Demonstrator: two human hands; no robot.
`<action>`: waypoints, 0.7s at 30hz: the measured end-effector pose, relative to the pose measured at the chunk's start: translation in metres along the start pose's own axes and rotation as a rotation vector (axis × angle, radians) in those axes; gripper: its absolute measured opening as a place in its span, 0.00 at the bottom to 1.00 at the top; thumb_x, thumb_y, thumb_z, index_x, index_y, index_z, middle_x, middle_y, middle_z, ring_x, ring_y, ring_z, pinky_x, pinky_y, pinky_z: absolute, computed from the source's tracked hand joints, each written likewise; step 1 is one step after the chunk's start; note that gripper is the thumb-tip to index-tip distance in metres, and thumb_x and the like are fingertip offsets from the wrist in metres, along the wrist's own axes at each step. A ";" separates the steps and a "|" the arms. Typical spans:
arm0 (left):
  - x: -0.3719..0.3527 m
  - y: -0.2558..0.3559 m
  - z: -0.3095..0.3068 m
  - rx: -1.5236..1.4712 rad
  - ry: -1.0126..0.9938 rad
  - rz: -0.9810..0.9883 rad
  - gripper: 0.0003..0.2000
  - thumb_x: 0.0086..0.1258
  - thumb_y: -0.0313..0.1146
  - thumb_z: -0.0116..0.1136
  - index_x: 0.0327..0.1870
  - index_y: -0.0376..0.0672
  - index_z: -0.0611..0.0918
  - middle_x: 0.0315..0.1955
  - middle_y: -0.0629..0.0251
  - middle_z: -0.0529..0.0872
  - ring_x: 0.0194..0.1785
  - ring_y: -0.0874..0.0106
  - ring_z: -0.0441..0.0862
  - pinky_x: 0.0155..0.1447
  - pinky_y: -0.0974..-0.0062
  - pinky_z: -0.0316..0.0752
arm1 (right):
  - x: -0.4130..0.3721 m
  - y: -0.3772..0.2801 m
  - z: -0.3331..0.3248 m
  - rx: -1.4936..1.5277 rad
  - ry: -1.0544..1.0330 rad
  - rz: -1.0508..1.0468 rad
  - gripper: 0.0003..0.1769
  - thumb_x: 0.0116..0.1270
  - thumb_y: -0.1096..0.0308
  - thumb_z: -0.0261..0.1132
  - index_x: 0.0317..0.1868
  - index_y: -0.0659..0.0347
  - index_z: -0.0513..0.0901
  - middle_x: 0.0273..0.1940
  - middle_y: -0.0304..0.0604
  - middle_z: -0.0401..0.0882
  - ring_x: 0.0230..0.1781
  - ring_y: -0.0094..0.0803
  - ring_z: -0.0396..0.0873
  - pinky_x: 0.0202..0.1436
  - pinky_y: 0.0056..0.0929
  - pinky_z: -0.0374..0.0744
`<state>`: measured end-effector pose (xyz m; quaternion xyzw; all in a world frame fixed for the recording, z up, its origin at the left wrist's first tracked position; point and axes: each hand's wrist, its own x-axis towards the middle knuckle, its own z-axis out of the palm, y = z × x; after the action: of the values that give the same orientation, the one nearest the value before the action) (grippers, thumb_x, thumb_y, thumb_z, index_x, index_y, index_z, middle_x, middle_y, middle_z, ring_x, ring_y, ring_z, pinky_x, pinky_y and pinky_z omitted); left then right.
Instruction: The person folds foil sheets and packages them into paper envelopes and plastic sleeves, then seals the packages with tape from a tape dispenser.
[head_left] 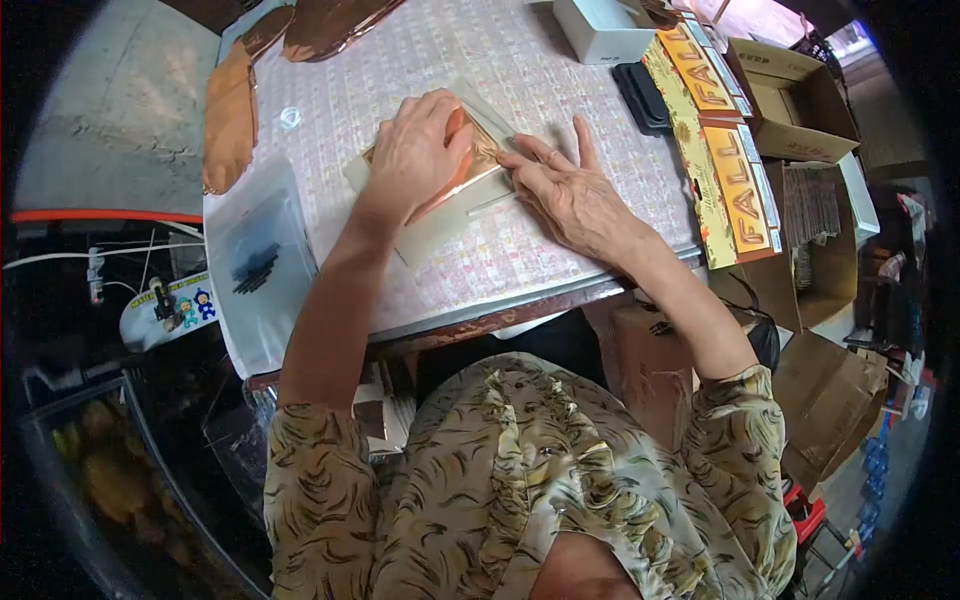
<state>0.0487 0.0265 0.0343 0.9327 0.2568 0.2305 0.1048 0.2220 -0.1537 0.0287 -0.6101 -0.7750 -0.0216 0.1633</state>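
A shiny copper-coloured sheet (484,152) lies on a pale, translucent board (425,238) on the checked tablecloth. Across its left part rests my left hand (420,145), palm down with the fingers laid over the sheet. At the sheet's right edge is my right hand (570,190); its thumb and index finger come close together there, while other fingers stretch away from them. Whether anything thin is between those fingertips is too small to make out. A clear strip runs along the board's upper right side.
Orange-brown sheets (231,125) lie at the table's upper left, above a plastic bag (262,262) with dark sticks. To the right are a black case (642,98), FALL cards (735,190) and a white box (603,32). Cardboard boxes (790,90) stand beyond the table's right edge.
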 end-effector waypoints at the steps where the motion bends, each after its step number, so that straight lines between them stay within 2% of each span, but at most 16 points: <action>1: 0.001 -0.002 0.002 -0.027 0.008 0.002 0.15 0.72 0.42 0.62 0.52 0.42 0.84 0.57 0.61 0.85 0.59 0.55 0.81 0.62 0.55 0.76 | 0.000 0.001 0.000 0.016 0.010 0.006 0.13 0.78 0.65 0.61 0.58 0.57 0.74 0.68 0.39 0.79 0.77 0.40 0.69 0.81 0.76 0.43; 2: 0.003 0.000 -0.001 -0.031 0.008 -0.001 0.15 0.72 0.42 0.62 0.52 0.42 0.84 0.57 0.61 0.85 0.59 0.55 0.81 0.62 0.55 0.76 | -0.001 0.001 0.000 0.034 0.018 0.013 0.13 0.79 0.65 0.60 0.59 0.57 0.74 0.68 0.39 0.79 0.77 0.40 0.69 0.81 0.76 0.42; 4: 0.010 0.003 -0.008 0.010 -0.164 -0.081 0.17 0.69 0.46 0.66 0.45 0.41 0.83 0.45 0.58 0.86 0.53 0.53 0.81 0.58 0.61 0.77 | -0.002 0.002 0.002 0.029 0.012 0.014 0.14 0.79 0.64 0.60 0.60 0.56 0.74 0.68 0.38 0.79 0.77 0.41 0.68 0.81 0.76 0.42; 7: 0.011 0.014 -0.013 0.045 -0.164 -0.098 0.22 0.63 0.52 0.70 0.40 0.39 0.81 0.39 0.58 0.84 0.50 0.54 0.81 0.55 0.59 0.78 | -0.005 0.000 0.001 0.018 0.010 0.013 0.15 0.80 0.64 0.59 0.62 0.56 0.74 0.69 0.37 0.78 0.78 0.42 0.67 0.81 0.75 0.43; 8: 0.014 0.014 -0.015 0.045 -0.159 -0.099 0.22 0.63 0.52 0.70 0.40 0.39 0.81 0.39 0.58 0.84 0.50 0.54 0.81 0.55 0.59 0.78 | -0.005 0.000 0.000 0.009 0.017 0.013 0.15 0.80 0.63 0.58 0.63 0.55 0.74 0.69 0.37 0.78 0.78 0.43 0.67 0.82 0.75 0.43; 10: 0.022 0.014 -0.020 0.127 -0.328 -0.136 0.30 0.57 0.58 0.72 0.49 0.40 0.84 0.48 0.55 0.87 0.60 0.55 0.82 0.61 0.56 0.80 | -0.008 0.000 0.003 0.004 0.047 -0.002 0.16 0.80 0.63 0.58 0.63 0.56 0.74 0.69 0.38 0.78 0.78 0.44 0.67 0.81 0.75 0.44; 15: 0.053 0.008 -0.018 0.226 -0.455 -0.114 0.24 0.59 0.51 0.73 0.47 0.39 0.87 0.49 0.50 0.88 0.55 0.53 0.87 0.57 0.55 0.84 | -0.027 -0.001 -0.017 0.068 0.066 0.035 0.14 0.79 0.67 0.58 0.62 0.58 0.76 0.65 0.41 0.82 0.77 0.47 0.67 0.81 0.71 0.50; 17: 0.064 0.012 -0.019 0.255 -0.479 -0.068 0.22 0.60 0.49 0.74 0.46 0.39 0.88 0.50 0.49 0.88 0.53 0.52 0.88 0.56 0.55 0.84 | -0.043 0.002 -0.027 0.135 0.212 0.207 0.14 0.75 0.72 0.61 0.59 0.59 0.78 0.61 0.46 0.84 0.75 0.48 0.70 0.81 0.66 0.55; 18: 0.071 0.015 -0.023 0.338 -0.511 -0.018 0.21 0.59 0.47 0.75 0.46 0.39 0.89 0.50 0.49 0.88 0.53 0.52 0.88 0.55 0.55 0.85 | -0.048 0.000 -0.034 0.126 0.284 0.263 0.14 0.70 0.76 0.63 0.55 0.60 0.81 0.59 0.50 0.85 0.71 0.49 0.75 0.78 0.57 0.63; 19: 0.078 0.019 -0.026 0.423 -0.542 0.033 0.20 0.58 0.46 0.76 0.45 0.40 0.90 0.51 0.49 0.88 0.53 0.52 0.88 0.55 0.56 0.85 | -0.054 0.001 -0.036 0.120 0.284 0.265 0.14 0.70 0.76 0.63 0.55 0.60 0.81 0.59 0.50 0.85 0.71 0.49 0.75 0.78 0.57 0.63; 21: 0.095 0.017 -0.020 0.454 -0.578 0.068 0.22 0.56 0.46 0.78 0.45 0.40 0.89 0.49 0.52 0.89 0.53 0.52 0.88 0.55 0.55 0.85 | -0.067 0.006 -0.033 -0.013 0.354 0.393 0.12 0.69 0.76 0.65 0.52 0.61 0.83 0.55 0.51 0.86 0.66 0.49 0.79 0.73 0.51 0.70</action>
<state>0.1186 0.0635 0.0925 0.9668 0.2302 -0.1018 -0.0442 0.2489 -0.2224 0.0405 -0.7367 -0.6008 -0.1008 0.2935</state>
